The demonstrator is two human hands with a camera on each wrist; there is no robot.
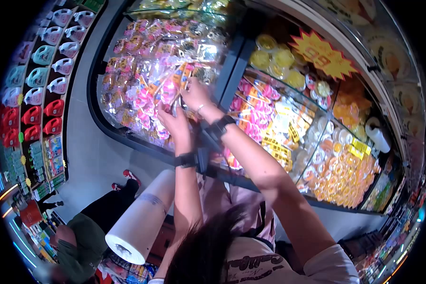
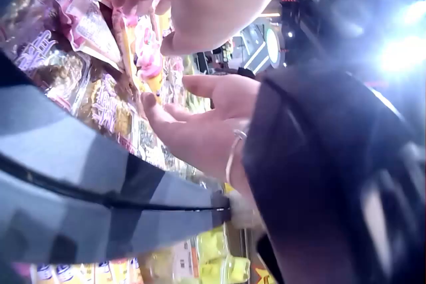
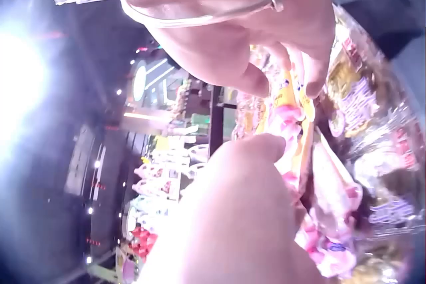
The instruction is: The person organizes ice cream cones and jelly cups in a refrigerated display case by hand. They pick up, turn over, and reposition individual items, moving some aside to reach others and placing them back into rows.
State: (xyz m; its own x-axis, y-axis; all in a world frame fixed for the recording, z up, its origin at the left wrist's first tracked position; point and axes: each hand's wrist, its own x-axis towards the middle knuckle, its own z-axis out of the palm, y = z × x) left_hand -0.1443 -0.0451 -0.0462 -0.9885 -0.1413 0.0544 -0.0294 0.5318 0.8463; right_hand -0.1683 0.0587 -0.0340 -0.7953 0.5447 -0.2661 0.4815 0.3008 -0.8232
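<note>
Both hands are over a heap of wrapped snacks in a display bin. A pink-and-yellow snack packet [image 1: 169,90], with a ruffled pink wrapper and a yellow-orange strip, is between them. My left hand [image 1: 176,125] holds its near part, the thumb on one side and the fingers on the other. At the yellow end [image 3: 286,94], my right hand [image 1: 195,94] pinches with thumb and fingertips; a thin bracelet [image 3: 200,20] circles that wrist. Similar pink packets [image 1: 144,102] lie just left of the hands. Clear-wrapped brown snacks [image 2: 106,107] lie beneath and around them.
A dark rim [image 1: 128,142] borders the bin. To the right, a divider [image 1: 236,71] separates compartments of yellow packs and small cups [image 1: 341,175]. A white roll of bags [image 1: 139,217] stands at the near left. Bottles line shelves [image 1: 42,78] across the aisle, where another person [image 1: 87,232] is.
</note>
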